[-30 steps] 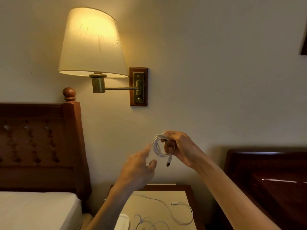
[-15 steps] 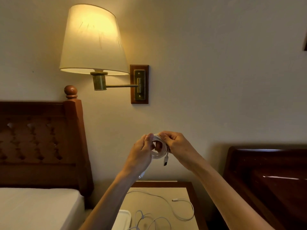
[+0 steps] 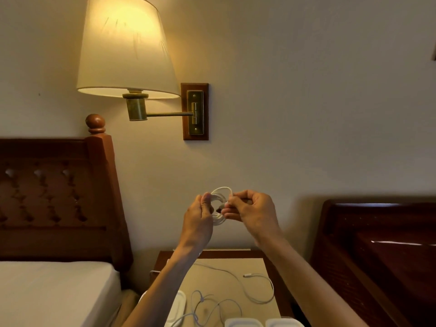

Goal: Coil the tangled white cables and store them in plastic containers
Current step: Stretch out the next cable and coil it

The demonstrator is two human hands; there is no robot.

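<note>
Both hands are raised in front of the wall, holding a coiled white cable (image 3: 218, 204) between them, well above the table (image 3: 254, 267). The left hand (image 3: 199, 220) has its grip clenched on the coil's left side, thumb and fingers pinching the loops. The right hand (image 3: 253, 213) pinches the coil's right side, its fingertips at the small plug end inside the ring; a second ago that plug hung free below the coil and the left hand was released and reaching in, apart from the cable. Half a second ago both hands had already met on it. The view has since tilted down, so more of the table shows. On it lie loose white cables (image 3: 236, 293), still tangled, and plastic containers (image 3: 244, 323) at the near edge, one more under the left forearm. A lit wall lamp (image 3: 127, 48) hangs at the far left above a wooden headboard (image 3: 54, 197) and bed (image 3: 52, 293).
</note>
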